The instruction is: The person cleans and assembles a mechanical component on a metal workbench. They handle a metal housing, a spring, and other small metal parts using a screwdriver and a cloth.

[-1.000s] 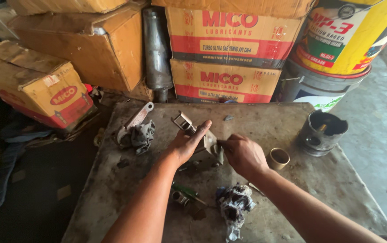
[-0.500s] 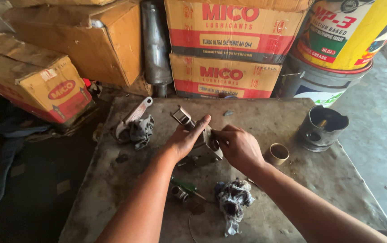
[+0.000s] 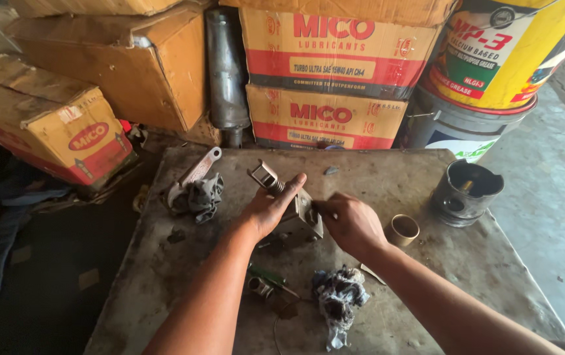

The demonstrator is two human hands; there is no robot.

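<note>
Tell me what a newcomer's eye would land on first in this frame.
Probably the two hands at the middle of the grimy table: the left hand steadies a metal part while the right hand works at its side. Behind, red-and-tan cartons and a bright yellow bucket stand out.

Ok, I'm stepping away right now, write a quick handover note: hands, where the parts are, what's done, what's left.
Left hand: palm pressed on the metal part at mid-table, steadying it.
Right hand: fingertips pinched at the part's right edge; what they pinch is too small to tell.
On the table: piston at right, small ring by the right hand, rag and green-handled tool near the front, lever with cloth at left.
Done: part is seated and braced.
Left: the right-edge work is unfinished, as far as can be judged.
</note>
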